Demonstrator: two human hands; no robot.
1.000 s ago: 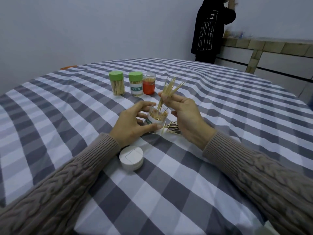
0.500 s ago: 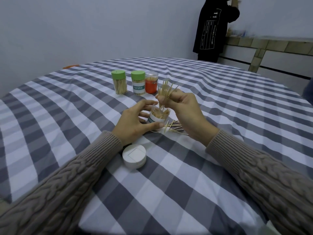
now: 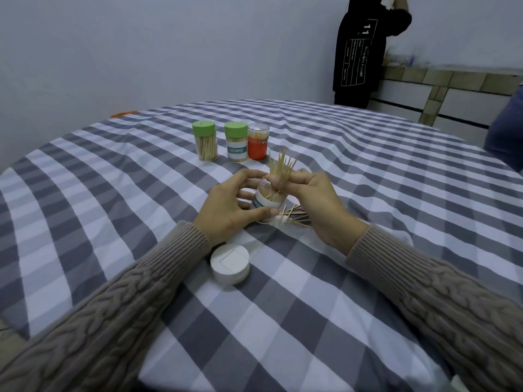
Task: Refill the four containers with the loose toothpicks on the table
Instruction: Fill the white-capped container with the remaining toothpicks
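Note:
My left hand (image 3: 226, 210) grips an open clear container (image 3: 266, 202) with a white label, tilted toward my right hand. My right hand (image 3: 319, 205) pinches a bunch of toothpicks (image 3: 281, 168) just above the container's mouth, their tips fanning upward. More loose toothpicks (image 3: 294, 216) lie on the cloth between my hands. The container's white lid (image 3: 230, 263) rests on the table near my left wrist. Further back stand two green-lidded containers (image 3: 204, 144) (image 3: 236, 145) and an orange one (image 3: 258, 145) with a clear lid.
The table is covered with a grey and white checked cloth (image 3: 368, 179). A person in a black shirt (image 3: 362, 52) stands at the far side by a tiled ledge (image 3: 452, 80). A blue sleeve (image 3: 506, 137) shows at the right edge.
My right hand has lowered the bunch of toothpicks toward the container's mouth. My left hand keeps its grip on the container.

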